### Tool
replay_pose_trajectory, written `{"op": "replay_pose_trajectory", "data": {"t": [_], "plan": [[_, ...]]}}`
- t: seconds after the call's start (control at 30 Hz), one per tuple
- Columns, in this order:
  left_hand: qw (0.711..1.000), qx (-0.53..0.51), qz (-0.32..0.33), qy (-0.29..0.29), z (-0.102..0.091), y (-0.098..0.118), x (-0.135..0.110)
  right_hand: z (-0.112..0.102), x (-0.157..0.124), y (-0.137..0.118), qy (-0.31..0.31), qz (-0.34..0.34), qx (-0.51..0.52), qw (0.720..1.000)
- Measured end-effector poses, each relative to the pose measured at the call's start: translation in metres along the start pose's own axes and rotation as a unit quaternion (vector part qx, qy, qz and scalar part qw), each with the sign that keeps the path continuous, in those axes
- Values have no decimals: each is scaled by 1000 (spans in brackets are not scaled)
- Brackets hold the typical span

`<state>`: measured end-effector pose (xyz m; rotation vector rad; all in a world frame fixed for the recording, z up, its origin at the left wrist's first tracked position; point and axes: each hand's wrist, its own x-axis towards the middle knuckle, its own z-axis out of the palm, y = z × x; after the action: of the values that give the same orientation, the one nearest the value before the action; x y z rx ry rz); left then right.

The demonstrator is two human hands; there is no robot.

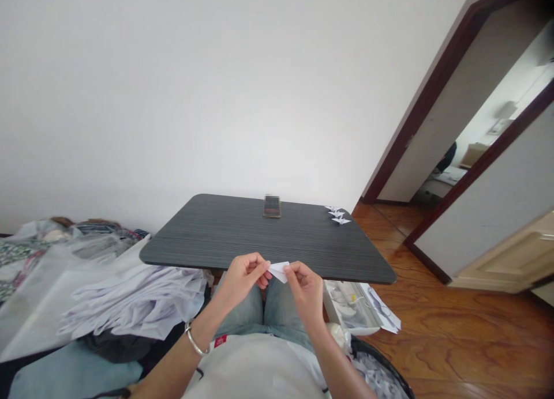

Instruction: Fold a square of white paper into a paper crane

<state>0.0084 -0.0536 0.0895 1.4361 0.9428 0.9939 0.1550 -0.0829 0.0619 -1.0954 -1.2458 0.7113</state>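
Observation:
My left hand (243, 277) and my right hand (303, 283) pinch a small folded piece of white paper (279, 270) between them, just above my lap at the near edge of the dark grey table (216, 237). Each hand's fingers are closed on one end of the paper. A silver bangle (194, 340) sits on my left wrist. At the table's far right corner lie three small folded white paper cranes (337, 215).
A phone (272, 206) stands upright at the table's far edge, against a white wall. Piles of white paper and plastic bags (130, 298) lie to my left. A box of paper (359, 309) and a bin (381, 376) sit at my right. An open doorway (476, 157) is far right.

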Motion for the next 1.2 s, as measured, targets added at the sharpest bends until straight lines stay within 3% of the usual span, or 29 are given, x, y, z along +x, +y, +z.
{"op": "replay_pose_trajectory", "data": {"t": [0.23, 0.5, 0.87, 1.2], "plan": [[997, 51, 39, 45, 5, 6, -4, 2, 2, 5, 20, 3, 52, 998], [994, 84, 50, 50, 7, 2, -4, 0, 6, 3, 24, 23, 69, 997], [998, 19, 51, 18, 8, -2, 0, 2, 4, 5, 21, 15, 61, 998], [995, 22, 62, 70, 14, -8, 1, 6, 3, 7, 48, 36, 104, 993]]}}
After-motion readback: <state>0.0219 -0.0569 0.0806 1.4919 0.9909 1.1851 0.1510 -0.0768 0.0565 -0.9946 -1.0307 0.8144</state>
